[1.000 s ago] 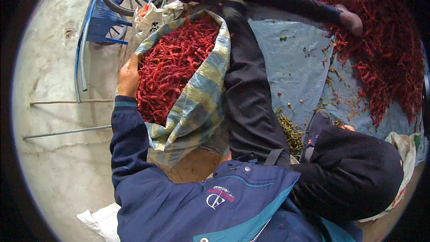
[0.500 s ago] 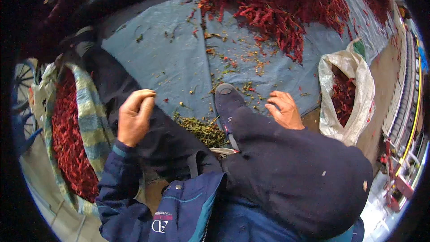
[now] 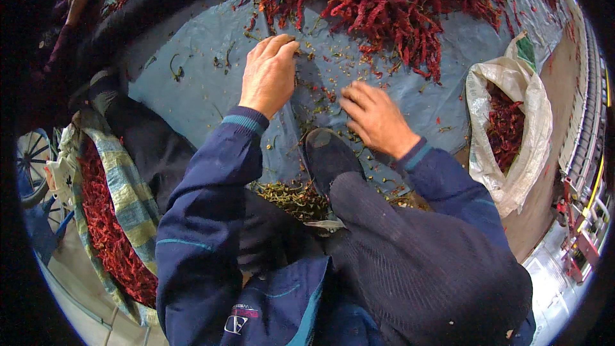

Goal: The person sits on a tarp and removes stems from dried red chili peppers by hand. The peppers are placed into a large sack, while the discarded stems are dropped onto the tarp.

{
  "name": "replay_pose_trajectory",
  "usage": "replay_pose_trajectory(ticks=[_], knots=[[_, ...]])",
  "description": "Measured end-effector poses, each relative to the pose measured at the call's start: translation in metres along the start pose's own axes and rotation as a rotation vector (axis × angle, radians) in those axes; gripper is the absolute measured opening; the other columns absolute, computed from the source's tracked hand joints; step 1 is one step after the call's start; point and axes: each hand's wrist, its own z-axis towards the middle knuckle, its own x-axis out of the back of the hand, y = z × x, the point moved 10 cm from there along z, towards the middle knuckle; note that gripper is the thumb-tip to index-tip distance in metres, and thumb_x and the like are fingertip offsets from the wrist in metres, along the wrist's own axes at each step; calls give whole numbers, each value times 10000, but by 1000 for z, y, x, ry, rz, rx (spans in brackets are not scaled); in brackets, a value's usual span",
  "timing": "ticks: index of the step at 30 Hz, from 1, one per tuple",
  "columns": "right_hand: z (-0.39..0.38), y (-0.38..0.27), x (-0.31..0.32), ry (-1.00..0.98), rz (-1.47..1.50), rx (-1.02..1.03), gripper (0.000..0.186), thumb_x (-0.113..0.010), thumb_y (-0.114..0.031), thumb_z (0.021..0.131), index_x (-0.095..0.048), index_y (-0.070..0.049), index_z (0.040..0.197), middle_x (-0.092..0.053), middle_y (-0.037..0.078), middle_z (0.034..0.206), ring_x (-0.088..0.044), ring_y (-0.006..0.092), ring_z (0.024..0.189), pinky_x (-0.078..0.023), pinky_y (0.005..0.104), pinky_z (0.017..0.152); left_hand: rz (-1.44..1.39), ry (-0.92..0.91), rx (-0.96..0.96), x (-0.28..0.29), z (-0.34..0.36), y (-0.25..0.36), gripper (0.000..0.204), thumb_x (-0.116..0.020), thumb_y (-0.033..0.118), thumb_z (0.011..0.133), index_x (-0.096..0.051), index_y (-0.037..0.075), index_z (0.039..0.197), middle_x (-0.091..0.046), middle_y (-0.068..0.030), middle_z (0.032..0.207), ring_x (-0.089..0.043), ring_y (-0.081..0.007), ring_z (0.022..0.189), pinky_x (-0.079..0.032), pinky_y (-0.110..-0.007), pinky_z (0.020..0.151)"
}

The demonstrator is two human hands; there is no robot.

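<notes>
My left hand (image 3: 268,74) is raised over the blue plastic sheet (image 3: 186,102), fingers curled; whatever is at their tips is hidden. Lower and to the right, my right hand (image 3: 378,120) has its fingers apart and loosely bent among scattered stems and red bits. Just beyond both lies a large heap of dried red chilies (image 3: 397,25). Green stems (image 3: 288,198) are piled beside my shoe (image 3: 328,157). A striped sack of red chilies (image 3: 112,211) stands at my left, and a white woven sack (image 3: 535,128) with darker chilies at my right.
A co-worker's hand (image 3: 78,3) and dark-clothed leg (image 3: 134,16) are at the upper left. A blue-framed wheeled cart (image 3: 32,166) is at the far left. Metal equipment with red and yellow parts (image 3: 580,243) lines the right edge.
My view has swung from the striped sack to the sheet. My left hand has left that sack and moved forward and right; my right hand has reached forward over the sheet.
</notes>
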Motion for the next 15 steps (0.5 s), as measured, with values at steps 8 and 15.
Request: replay_pose_trajectory(ticks=[8,15], knots=[[-114,-27,-2,-107,76,0,352,-738,-173,818,-632,-65,1136,-601,97,1265,-542,317,1245,-463,457,1017,66,-18,-24,-12,-18,8,338,-705,105,837,-665,89,1172,-608,-88,1318,-525,-324,1265,-400,-443,1087],[-37,44,38,228,19,-207,281,-728,-143,836,-643,-84,1098,-632,97,1076,-631,313,1014,-535,426,833,36,-10,-17,1,-47,22,325,-723,96,827,-667,75,1147,-634,-101,1267,-555,-330,1217,-431,-429,1052]])
